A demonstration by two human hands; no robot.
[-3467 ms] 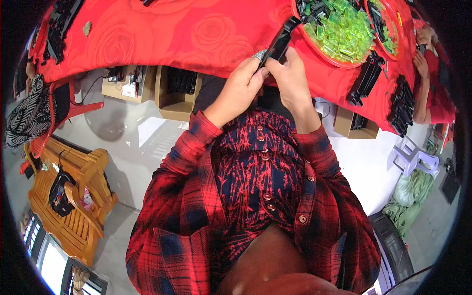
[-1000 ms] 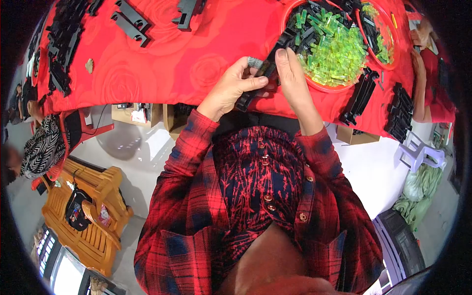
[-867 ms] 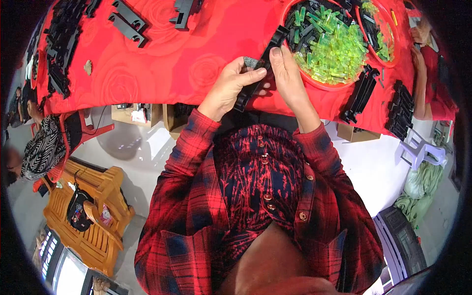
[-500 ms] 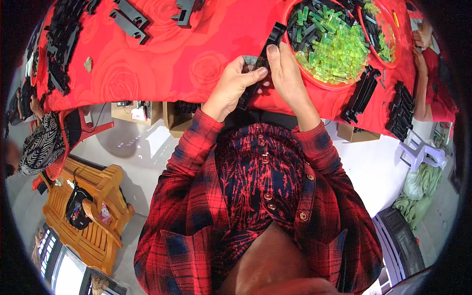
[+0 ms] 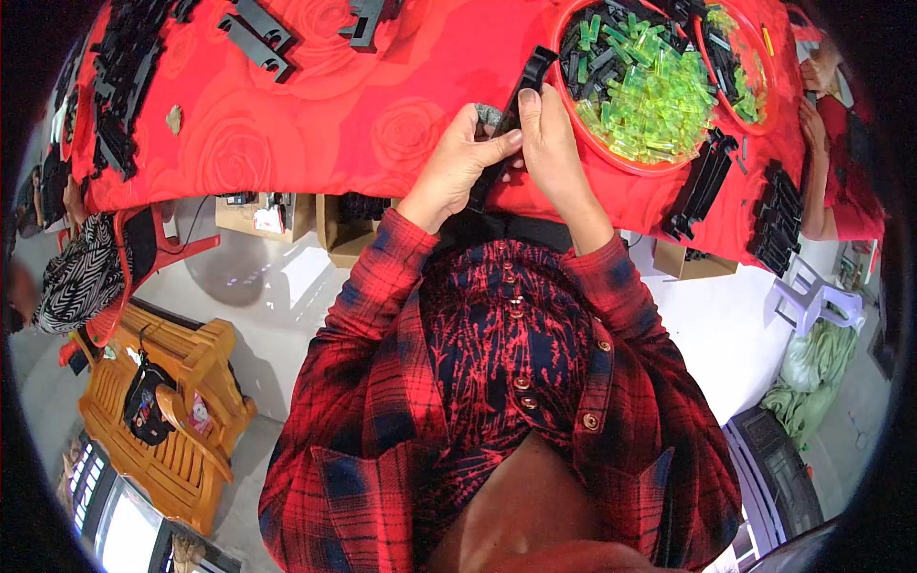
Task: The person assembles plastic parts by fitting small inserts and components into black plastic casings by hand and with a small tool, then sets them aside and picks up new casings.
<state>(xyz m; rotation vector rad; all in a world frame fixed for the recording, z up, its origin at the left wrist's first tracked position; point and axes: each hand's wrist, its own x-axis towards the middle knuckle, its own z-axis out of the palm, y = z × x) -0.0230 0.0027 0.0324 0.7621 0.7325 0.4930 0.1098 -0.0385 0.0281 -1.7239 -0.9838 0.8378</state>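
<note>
A long black plastic part [image 5: 539, 69] is gripped between my two hands over the table's near edge, slanting from upper right to lower left. My left hand [image 5: 460, 160] is closed on its lower half, the thumb pressed across it. A small grey patch [image 5: 489, 116] shows by the left fingers; I cannot make out what it is. My right hand [image 5: 552, 143] is closed round the upper half, thumb laid along the part. Just right of that hand stands a red basin [image 5: 638, 170] holding yellow-green clear pieces [image 5: 659, 110] and small black pieces [image 5: 592, 67].
Black parts [image 5: 256, 40] lie at the back left, with a long row [image 5: 124, 95] at far left. More black parts [image 5: 702, 183] lie right of the basin. A second red basin [image 5: 764, 124] stands beyond it. Another person's arm [image 5: 815, 167] is at far right.
Both hands and the black part stay almost in place, with only a slight shift. The view has moved a little.
</note>
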